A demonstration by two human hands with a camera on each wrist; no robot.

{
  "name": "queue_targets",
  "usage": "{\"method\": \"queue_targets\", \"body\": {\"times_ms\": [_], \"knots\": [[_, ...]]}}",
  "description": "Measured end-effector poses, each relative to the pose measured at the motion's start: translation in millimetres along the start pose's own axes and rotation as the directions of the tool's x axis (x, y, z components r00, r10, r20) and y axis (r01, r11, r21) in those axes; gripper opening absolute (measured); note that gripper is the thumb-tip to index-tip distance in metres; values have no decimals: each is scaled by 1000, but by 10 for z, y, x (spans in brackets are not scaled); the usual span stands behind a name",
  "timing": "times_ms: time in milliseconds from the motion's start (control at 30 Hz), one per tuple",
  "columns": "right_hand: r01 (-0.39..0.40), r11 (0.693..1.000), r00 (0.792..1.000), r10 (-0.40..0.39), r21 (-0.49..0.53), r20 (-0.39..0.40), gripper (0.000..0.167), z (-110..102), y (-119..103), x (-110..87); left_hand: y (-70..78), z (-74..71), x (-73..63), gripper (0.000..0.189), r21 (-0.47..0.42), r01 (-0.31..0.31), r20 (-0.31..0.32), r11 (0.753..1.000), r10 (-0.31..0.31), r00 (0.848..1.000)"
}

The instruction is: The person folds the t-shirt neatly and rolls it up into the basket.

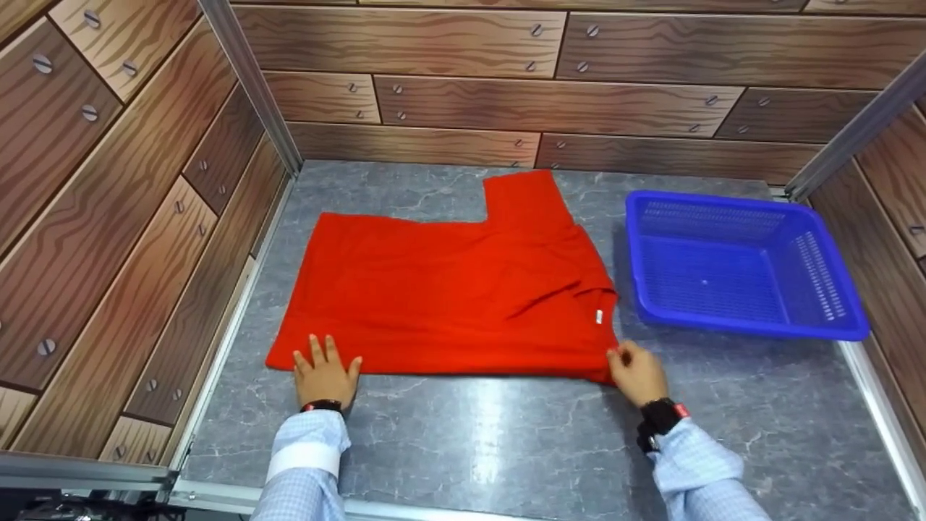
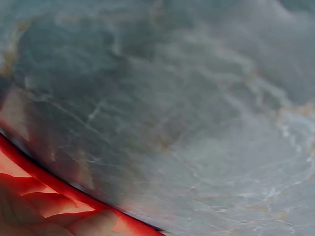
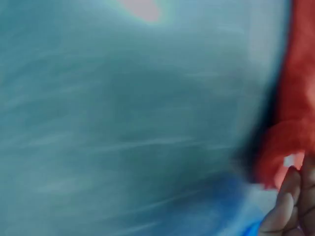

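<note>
A red T-shirt lies spread on the grey marbled table, its hem at the left and its collar at the right. One sleeve points toward the back wall, while the near edge runs straight with no sleeve showing. My left hand rests spread on the near hem corner; its fingertips lie on the red cloth in the left wrist view. At the near collar end, my right hand pinches the shirt's edge between thumb and fingers. A small white label shows inside the collar.
A blue plastic basket with perforated sides stands on the right of the table, close to the shirt's collar. Wood-patterned panels wall in the back and both sides, with metal framing at the corners.
</note>
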State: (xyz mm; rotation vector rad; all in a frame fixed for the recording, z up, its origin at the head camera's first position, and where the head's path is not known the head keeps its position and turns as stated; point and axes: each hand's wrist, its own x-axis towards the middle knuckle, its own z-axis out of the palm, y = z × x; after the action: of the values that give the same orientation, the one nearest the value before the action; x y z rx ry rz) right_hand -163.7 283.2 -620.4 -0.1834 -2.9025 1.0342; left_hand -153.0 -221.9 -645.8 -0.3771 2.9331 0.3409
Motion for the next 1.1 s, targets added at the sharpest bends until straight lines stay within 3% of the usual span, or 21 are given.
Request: {"method": "queue_targets", "body": {"times_ms": [67,133,200,267,400,533,667,767,900,1000,1100], "knots": [[-27,991,989,45,-129,138,22,-49,-12,-8,30,-22,8,80,-4,9,11,1000,-8,1000],[-16,967,961,85,-254,262,26,-103,-92,63,69,-60,27,79,-13,20,10,1000,-20,1000],[2,951,949,95,-309,300,30,-135,-204,197,110,-94,58,77,-23,24,1,999,-24,1000],[46,957,963,33,-287,266,29,-117,-296,354,156,-108,91,73,-42,3,-32,999,-4,999],[113,987,989,-100,-114,110,22,36,-411,655,237,-67,145,66,-102,-84,-105,991,73,992],[97,995,995,-96,-15,29,36,194,-449,861,258,31,165,64,-145,-103,-98,984,89,991],[56,996,997,-53,-65,53,56,251,-505,963,228,88,166,65,-151,-97,-78,984,86,993],[61,994,989,-48,-94,141,57,256,-574,991,204,89,146,65,-159,-110,-81,981,98,992],[45,999,975,-48,18,217,52,294,-604,1000,182,104,112,65,-166,-119,-79,979,107,991],[11,993,984,-31,117,175,47,317,-600,1012,173,112,107,65,-175,-128,-88,976,114,990],[70,997,990,-74,39,119,46,331,-599,1045,173,105,112,64,-184,-134,-107,974,116,988]]}}
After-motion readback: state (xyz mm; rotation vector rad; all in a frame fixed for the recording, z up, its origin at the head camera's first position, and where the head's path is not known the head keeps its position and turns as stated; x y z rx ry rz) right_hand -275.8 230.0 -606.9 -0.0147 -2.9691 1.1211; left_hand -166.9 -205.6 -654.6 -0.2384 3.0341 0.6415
